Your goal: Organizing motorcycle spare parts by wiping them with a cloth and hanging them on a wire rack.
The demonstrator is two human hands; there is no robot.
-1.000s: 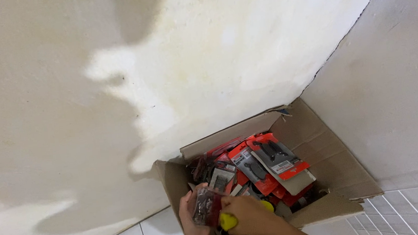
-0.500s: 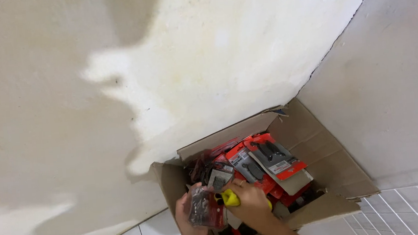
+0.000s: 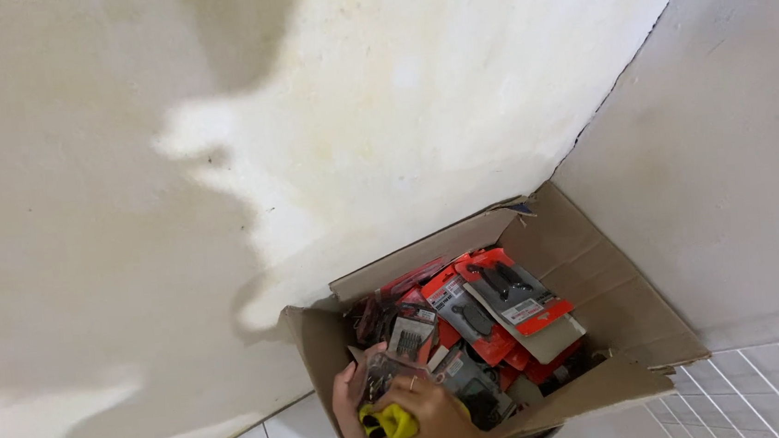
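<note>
Both hands (image 3: 405, 412) lower now, over glossy carded packs (image 3: 498, 308).

It looked like a storeroom corner of a parts shop: a cardboard box (image 3: 598, 277) crammed with red carded blister packs (image 3: 507, 298) sat on white floor tiles (image 3: 755, 394) against bare stained walls (image 3: 353, 111).

Head-worn camera looking steeply down into a room corner.

The single view tilts down from the person's head toward a cardboard box (image 3: 597, 267) set where two pale walls (image 3: 399, 107) meet the tiled floor (image 3: 774, 393). The walls fill most of the frame; the box sits low and right, fairly near, and both hands barely enter at the bottom edge.
</note>
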